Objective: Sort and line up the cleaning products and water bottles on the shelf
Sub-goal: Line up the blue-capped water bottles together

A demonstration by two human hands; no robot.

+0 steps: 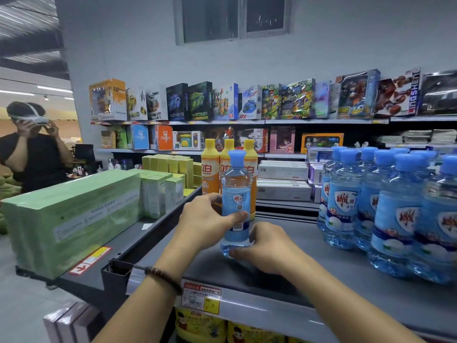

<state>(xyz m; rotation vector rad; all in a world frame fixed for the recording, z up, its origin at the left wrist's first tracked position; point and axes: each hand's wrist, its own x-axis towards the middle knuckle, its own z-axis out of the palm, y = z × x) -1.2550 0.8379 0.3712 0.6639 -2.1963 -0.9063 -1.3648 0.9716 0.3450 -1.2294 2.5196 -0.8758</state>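
Water bottle [235,201] upright, cap up, both hands [210,222] clasping it, grey shelf [321,246].

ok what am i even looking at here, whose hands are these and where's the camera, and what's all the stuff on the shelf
There is no machine here. The single picture comes from a camera worn on a person's head, looking forward and down at their own bare hands. The left hand and the right hand both grip one blue-capped bottle, standing upright on the grey shelf. Just behind it stand three orange bottles with yellow caps. To the right is a group of matching blue bottles. Green boxes lie to the left, and toy boxes fill the far shelves.
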